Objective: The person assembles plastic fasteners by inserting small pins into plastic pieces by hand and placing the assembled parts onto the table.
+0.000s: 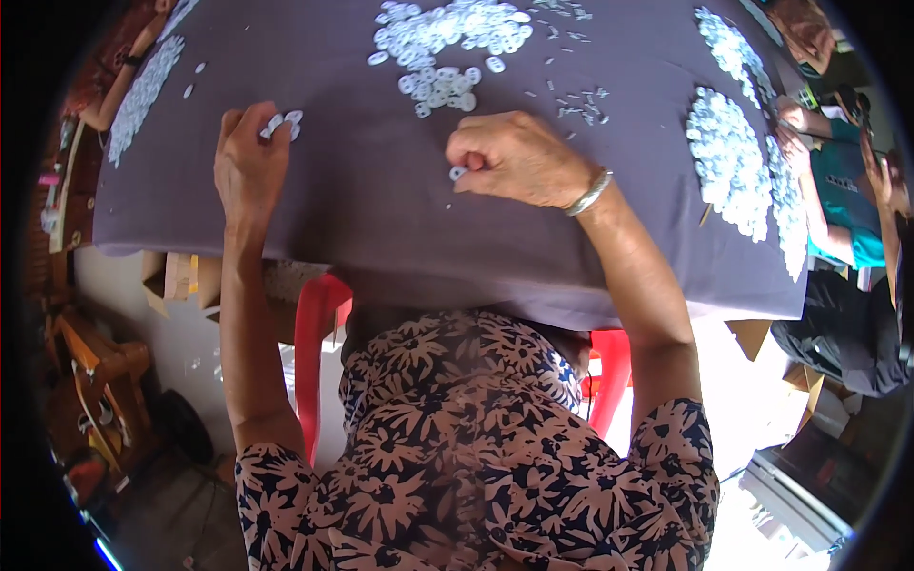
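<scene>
My left hand point(252, 157) is over the left part of the dark tablecloth, fingers curled and closed. A few small white oval pieces point(294, 118) show at its fingertips; whether some lie on the cloth I cannot tell. My right hand point(519, 160) is closed in a pinch nearer the middle, with a bracelet at the wrist. Between its thumb and fingers sits one white oval piece point(457, 173) with a dark hole. Beyond it lies a small cluster of like pieces point(440, 88), joined to a larger heap point(452, 29) behind.
Small thin metal-looking bits point(583, 107) are scattered right of the heap. More white pieces lie in piles at the right point(728, 162) and far left point(148, 90). Other people's arms reach in at both sides of the table. A red chair point(314, 324) is under me.
</scene>
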